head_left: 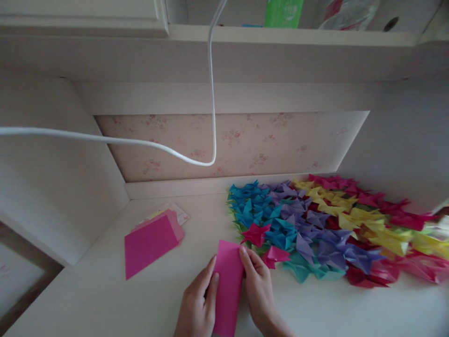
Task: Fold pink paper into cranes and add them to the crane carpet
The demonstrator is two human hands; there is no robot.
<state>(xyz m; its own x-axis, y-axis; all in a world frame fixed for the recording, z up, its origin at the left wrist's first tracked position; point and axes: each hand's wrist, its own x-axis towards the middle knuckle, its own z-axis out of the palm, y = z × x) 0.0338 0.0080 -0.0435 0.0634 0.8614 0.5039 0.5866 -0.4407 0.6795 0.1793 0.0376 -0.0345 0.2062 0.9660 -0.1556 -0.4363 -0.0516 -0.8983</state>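
A pink sheet of origami paper (pixel 228 290), folded into a tall narrow rectangle, is held up between my two hands. My left hand (pixel 200 299) grips its left edge, with the thumb lying over the front. On the other side, my right hand (pixel 257 285) pinches the upper right edge between thumb and fingers. Just beyond the right hand lie two folded pink paper pieces, one (pixel 256 235) behind the other (pixel 275 256). The lower end of the sheet runs out of the picture.
Many folded paper shapes (pixel 312 224) in blue, purple, yellow, red and teal cover the desk's right side. A stack of pink paper sheets (pixel 150 245) lies at left. A white cable (pixel 157 146) hangs in front. Overhead is a shelf (pixel 294 36) holding a green package (pixel 283 13).
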